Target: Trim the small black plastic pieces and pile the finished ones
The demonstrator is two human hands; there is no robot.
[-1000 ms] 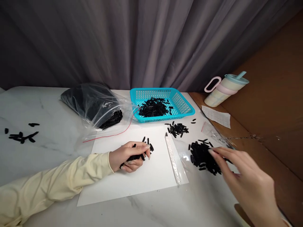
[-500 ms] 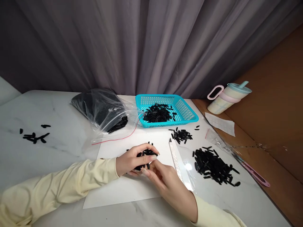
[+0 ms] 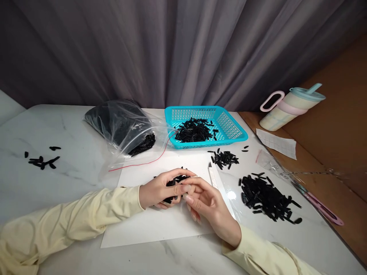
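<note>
Left hand [image 3: 160, 191] cupped a bunch of black strips [image 3: 175, 182], mostly hidden by fingers. Right hand [image 3: 206, 202] pinched at the bunch; strips short, flat, glossy.

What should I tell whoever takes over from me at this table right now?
Left hand: closed on a bunch of black pieces over the white sheet.
Right hand: fingertips touching that bunch, grip unclear.
Done: some pieces lie in the blue basket.
Left: a big pile to the right, a small pile near the basket, a few strays far left, and the open bag.
</note>
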